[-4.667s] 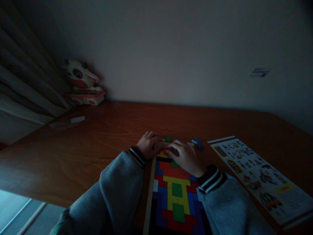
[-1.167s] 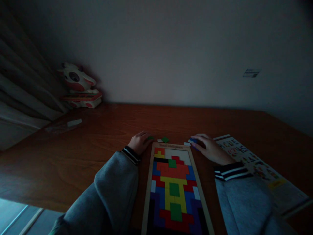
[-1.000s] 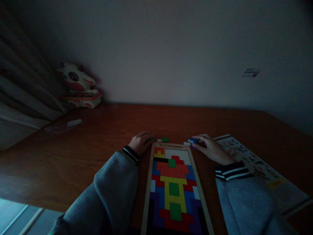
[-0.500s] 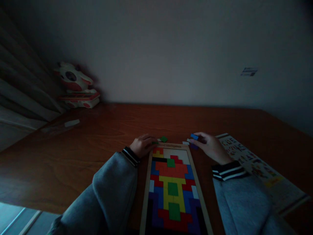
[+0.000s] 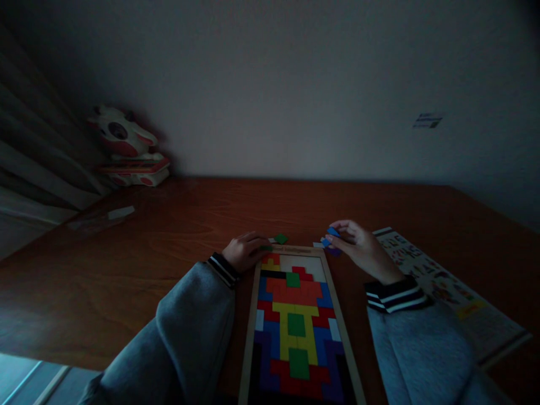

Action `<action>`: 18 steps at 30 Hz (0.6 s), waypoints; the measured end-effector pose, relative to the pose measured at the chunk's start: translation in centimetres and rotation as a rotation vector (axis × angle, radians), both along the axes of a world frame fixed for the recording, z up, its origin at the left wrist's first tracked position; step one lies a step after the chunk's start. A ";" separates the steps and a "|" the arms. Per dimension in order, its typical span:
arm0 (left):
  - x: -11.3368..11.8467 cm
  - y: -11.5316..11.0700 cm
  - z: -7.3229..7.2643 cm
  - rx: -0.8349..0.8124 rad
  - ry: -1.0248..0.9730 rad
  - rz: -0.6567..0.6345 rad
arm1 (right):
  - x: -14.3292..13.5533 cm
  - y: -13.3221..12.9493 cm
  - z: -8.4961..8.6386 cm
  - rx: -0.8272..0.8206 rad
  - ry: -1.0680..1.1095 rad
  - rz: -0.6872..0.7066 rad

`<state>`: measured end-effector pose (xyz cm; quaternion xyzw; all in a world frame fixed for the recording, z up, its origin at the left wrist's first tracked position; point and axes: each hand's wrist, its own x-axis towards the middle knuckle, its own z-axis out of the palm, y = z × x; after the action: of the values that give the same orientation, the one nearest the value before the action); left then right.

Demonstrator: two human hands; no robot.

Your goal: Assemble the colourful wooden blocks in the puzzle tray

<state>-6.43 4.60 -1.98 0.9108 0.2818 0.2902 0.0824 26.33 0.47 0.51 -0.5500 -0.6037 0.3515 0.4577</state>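
Observation:
A wooden puzzle tray (image 5: 250, 349) lies between my forearms, filled with coloured block pieces except for a pale gap near its top. My left hand (image 5: 246, 251) rests at the tray's top left corner, its fingers over a small dark green piece. Just beyond the top edge lies a green piece (image 5: 281, 239). Past the top right corner, my right hand (image 5: 358, 247) pinches a blue piece (image 5: 332, 232) between thumb and fingers. Under those fingertips a purple piece (image 5: 334, 252) and a whitish piece (image 5: 318, 244) lie on the table.
A printed sheet (image 5: 439, 281) lies on the brown table (image 5: 189, 214) at the right. A cow-shaped toy (image 5: 126, 143) stands at the back left beside a curtain (image 5: 34, 140). A pale strip (image 5: 121, 212) lies at the left.
The blue piece in my right hand has turned and tilted, and the fingers have risen slightly. My left hand has stayed at the tray's corner. The view has shifted a little.

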 end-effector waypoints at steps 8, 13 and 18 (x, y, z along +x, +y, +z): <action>-0.1 0.0 0.0 -0.001 -0.004 -0.003 | 0.5 -0.3 0.5 0.105 -0.178 -0.126; -0.1 0.1 -0.1 0.007 0.027 0.014 | -0.5 -0.8 1.2 0.058 -0.192 0.090; -0.1 0.0 0.0 -0.006 0.013 0.002 | -1.3 -1.4 2.1 -0.037 -0.221 0.272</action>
<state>-6.49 4.57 -1.93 0.9122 0.2841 0.2834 0.0831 25.05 -0.97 2.57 -0.5069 -0.7125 0.3586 0.3267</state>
